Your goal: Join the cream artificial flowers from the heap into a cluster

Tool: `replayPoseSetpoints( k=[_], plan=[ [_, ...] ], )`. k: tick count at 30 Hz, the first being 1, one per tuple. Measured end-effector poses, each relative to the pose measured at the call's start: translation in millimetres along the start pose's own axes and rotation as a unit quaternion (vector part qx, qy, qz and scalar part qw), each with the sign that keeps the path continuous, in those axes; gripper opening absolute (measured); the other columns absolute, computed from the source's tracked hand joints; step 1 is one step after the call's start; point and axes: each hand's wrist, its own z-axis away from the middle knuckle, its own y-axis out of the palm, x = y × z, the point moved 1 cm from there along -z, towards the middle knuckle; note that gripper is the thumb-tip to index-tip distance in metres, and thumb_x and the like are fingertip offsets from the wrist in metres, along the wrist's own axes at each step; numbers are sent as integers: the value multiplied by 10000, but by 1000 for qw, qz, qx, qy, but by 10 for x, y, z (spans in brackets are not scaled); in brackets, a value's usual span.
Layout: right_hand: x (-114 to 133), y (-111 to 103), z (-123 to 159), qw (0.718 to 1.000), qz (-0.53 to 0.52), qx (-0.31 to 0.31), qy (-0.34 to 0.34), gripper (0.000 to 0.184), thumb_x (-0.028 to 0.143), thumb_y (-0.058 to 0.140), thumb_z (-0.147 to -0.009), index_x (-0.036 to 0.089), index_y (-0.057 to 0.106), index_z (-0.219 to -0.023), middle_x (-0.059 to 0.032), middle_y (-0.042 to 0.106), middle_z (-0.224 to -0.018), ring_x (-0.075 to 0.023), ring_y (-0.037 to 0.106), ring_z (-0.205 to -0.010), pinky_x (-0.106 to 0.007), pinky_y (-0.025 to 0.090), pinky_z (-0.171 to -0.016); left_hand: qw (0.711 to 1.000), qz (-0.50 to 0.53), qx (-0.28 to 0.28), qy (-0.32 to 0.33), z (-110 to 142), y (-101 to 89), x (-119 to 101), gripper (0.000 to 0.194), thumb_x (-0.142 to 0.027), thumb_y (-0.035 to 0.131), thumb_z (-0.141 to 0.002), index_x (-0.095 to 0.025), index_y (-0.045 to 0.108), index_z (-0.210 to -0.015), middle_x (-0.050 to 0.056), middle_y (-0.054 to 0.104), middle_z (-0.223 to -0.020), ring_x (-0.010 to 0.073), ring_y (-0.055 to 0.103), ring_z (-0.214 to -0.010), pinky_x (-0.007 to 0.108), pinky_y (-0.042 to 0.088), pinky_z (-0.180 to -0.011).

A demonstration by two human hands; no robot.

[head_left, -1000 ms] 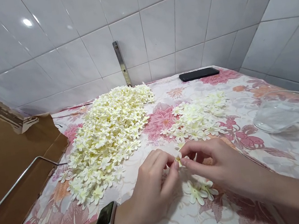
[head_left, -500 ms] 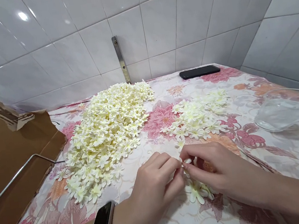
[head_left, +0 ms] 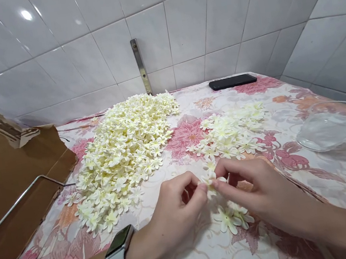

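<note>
Between my two hands is a small white artificial flower [head_left: 210, 180] with a pale yellow centre. My left hand [head_left: 181, 209], with a watch [head_left: 120, 243] at its wrist, pinches the flower's left side between thumb and forefinger. From the right, my right hand [head_left: 254, 186] pinches the same flower's other edge. Just below the fingertips, a few loose flowers [head_left: 229, 220] lie on the flowered tablecloth [head_left: 209, 255]. A big heap of flowers [head_left: 126, 145] spreads beyond my left hand, and a smaller pile [head_left: 232, 133] lies past my right hand.
A cardboard box [head_left: 13, 181] with a bent metal wire [head_left: 14, 205] stands at the left. At the back lies a black phone [head_left: 233, 81]. A clear bowl [head_left: 321, 132] sits at the right. The tiled wall [head_left: 186, 31] carries a metal strip [head_left: 140, 66].
My fingertips hid most of the flower half a second ago; now its petals show between them. My left hand has turned slightly, and both hands remain close together.
</note>
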Motion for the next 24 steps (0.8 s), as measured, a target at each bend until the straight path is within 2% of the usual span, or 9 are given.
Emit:
replayPoseSetpoints(
  k=[2, 5, 8, 11, 15, 18, 21, 24],
  plan=[
    [0, 4, 17, 997, 60, -26, -52, 193, 212, 489, -786, 206, 473, -594, 44, 474, -503, -107, 448, -469, -215, 338, -460, 1000, 7, 14, -3, 8, 5, 5, 250, -362, 531, -819, -183, 484, -651, -41, 453, -579, 112, 416, -544, 224, 323, -498],
    [-25, 14, 39, 985, 111, -64, -118, 183, 188, 493, -781, 205, 474, -599, 36, 504, -510, -105, 464, -461, -212, 350, -459, 999, -35, 24, -4, 22, 7, -5, 300, -425, 606, -774, -186, 468, -655, -53, 422, -583, 106, 381, -540, 223, 287, -480],
    [-49, 16, 53, 970, 142, -92, -176, 184, 161, 476, -791, 202, 467, -612, 31, 504, -524, -101, 465, -463, -211, 355, -461, 996, -77, 34, 10, 19, 7, -26, 330, -409, 513, -852, -189, 424, -622, -49, 423, -585, 106, 384, -537, 228, 289, -489],
    [-47, 6, 54, 968, 144, -96, -184, 179, 146, 466, -813, 197, 486, -642, 23, 517, -556, -105, 480, -491, -218, 366, -482, 996, -84, 29, 20, 5, 11, -29, 366, -331, 403, -913, -195, 371, -575, -50, 403, -541, 103, 378, -506, 231, 296, -486],
    [-6, 0, 50, 990, 88, -50, -98, 178, 201, 478, -847, 202, 542, -681, 18, 558, -589, -117, 499, -522, -228, 388, -499, 996, -78, 6, 43, -2, 14, -19, 364, -260, 377, -908, -197, 365, -550, -46, 405, -509, 103, 381, -488, 233, 297, -477],
    [0, -13, 37, 999, 7, -27, -16, 215, 264, 483, -855, 206, 535, -654, 23, 530, -561, -119, 484, -504, -218, 362, -435, 995, -89, -7, 48, 11, 11, -26, 359, -227, 388, -881, -197, 354, -525, -47, 398, -482, 99, 371, -465, 237, 281, -470],
    [-54, -88, -25, 994, -66, -72, 44, 235, 305, 514, -838, 205, 491, -627, 35, 479, -532, -108, 446, -470, -210, 337, -409, 993, -103, -35, 47, 27, 3, -39, 347, -204, 396, -855, -198, 329, -515, -48, 380, -477, 97, 358, -457, 242, 268, -469],
    [-137, -190, -125, 978, -154, -108, 91, 270, 347, 565, -807, 197, 489, -595, 28, 505, -553, -105, 469, -494, -208, 361, -437, 994, -93, -46, 46, 25, -4, -31, 337, -225, 396, -868, -195, 355, -535, -41, 405, -506, 103, 382, -487, 242, 289, -490]
  ],
)
